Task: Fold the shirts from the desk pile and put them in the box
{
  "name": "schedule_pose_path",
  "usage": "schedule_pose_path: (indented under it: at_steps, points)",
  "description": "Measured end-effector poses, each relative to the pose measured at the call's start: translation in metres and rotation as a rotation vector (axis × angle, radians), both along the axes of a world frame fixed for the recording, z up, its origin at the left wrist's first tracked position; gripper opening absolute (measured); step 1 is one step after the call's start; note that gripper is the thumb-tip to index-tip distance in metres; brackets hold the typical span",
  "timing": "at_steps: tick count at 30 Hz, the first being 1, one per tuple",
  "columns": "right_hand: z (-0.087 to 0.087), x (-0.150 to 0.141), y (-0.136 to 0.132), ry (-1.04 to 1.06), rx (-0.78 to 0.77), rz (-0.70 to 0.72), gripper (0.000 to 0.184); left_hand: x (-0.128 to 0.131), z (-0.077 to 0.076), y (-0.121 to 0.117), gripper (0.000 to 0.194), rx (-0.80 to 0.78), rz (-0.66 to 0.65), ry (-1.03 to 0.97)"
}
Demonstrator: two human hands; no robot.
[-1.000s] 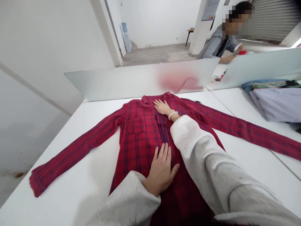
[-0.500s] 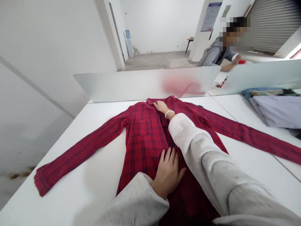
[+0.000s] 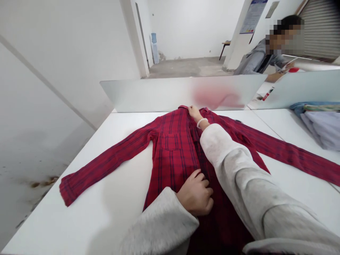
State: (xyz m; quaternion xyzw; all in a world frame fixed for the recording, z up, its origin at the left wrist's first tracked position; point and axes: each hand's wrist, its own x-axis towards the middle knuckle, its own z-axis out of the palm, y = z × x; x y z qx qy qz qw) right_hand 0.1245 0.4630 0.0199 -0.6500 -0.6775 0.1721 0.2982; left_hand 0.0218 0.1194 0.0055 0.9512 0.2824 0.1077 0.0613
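Note:
A red and navy plaid shirt (image 3: 170, 161) lies spread on the white table, its front open down the middle and its sleeves out to both sides. At the far end, my right hand (image 3: 194, 113), with a white bead bracelet on the wrist, pinches the shirt by its left-side collar and lifts that edge slightly. My left hand (image 3: 196, 194) rests lower down at the front opening, its fingers curled in on the shirt's front edge. The fingertips there are partly hidden. Part of the shirt is covered by my right sleeve.
A frosted divider (image 3: 148, 94) stands along the table's far edge, with a blurred red shape behind it. Folded clothes (image 3: 322, 127) lie at the right. Across the divider sits a person (image 3: 255, 58), holding something red. A marker-like item (image 3: 267, 94) lies near the divider gap.
My left hand has gone from lying flat to curled on the shirt's front edge. My right hand has raised the collar a little. The view has shifted left.

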Motion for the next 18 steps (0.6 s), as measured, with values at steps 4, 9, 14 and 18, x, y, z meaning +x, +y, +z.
schedule_pose_path:
  at_steps: [4,9,14,18]
  points:
    - [0.006,0.007,0.002,0.059,-0.086,0.035,0.044,0.005,0.005,-0.003,0.016,0.059,-0.044,0.003]
    - [-0.008,-0.001,-0.008,0.086,-0.190,0.168,0.040,0.013,0.004,-0.007,0.022,0.081,-0.057,0.058]
    - [-0.019,-0.008,-0.013,0.081,-0.181,0.238,0.036,0.018,0.003,-0.002,0.021,0.064,-0.171,0.079]
    - [-0.014,-0.008,-0.006,0.024,-0.141,0.236,0.024,0.021,0.008,0.001,0.021,0.047,-0.240,0.048]
